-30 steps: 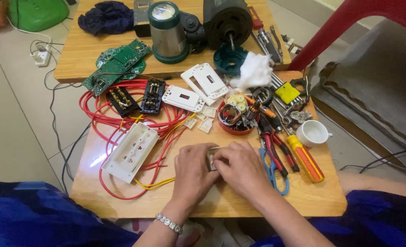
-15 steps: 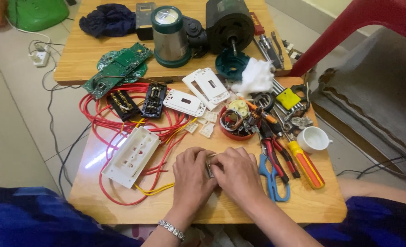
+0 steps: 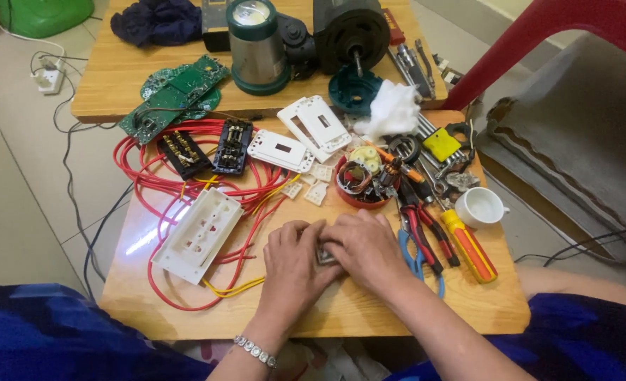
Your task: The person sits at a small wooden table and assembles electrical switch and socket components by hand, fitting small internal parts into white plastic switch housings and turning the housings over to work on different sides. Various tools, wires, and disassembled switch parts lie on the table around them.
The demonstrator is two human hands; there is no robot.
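Both hands have shifted slightly toward the near edge of the tabletop [image 3: 341,317] since the earlier frames, and the fingers have drawn closer over the part between them; the surrounding parts lie as they did. The work therefore reads as continued fine handling of one part, not a change of part.

Grip: the left hand [image 3: 293,271] and right hand [image 3: 366,248] meet over a small grey component [image 3: 325,255], both closed on it from opposite sides. Only a sliver of it shows between the fingers.

Orientation: the visible sliver appears to lie flat on the tabletop, but its long axis and facing direction cannot be determined, since the fingers cover most of it.

Location: the component sits near the middle of the near half of the tabletop, closer to the near edge than to the far edge.

Surroundings, outward from the grip:
- Left: a white switch housing [image 3: 199,234] lying over red wires [image 3: 161,190].
- Right: blue-handled scissors [image 3: 417,259], red-handled pliers [image 3: 426,236] and a screwdriver with a yellow and red handle [image 3: 470,245], just beside the right hand.
- Beyond: a red bowl [image 3: 359,185] of small parts and a white cup [image 3: 479,207] toward the right edge.
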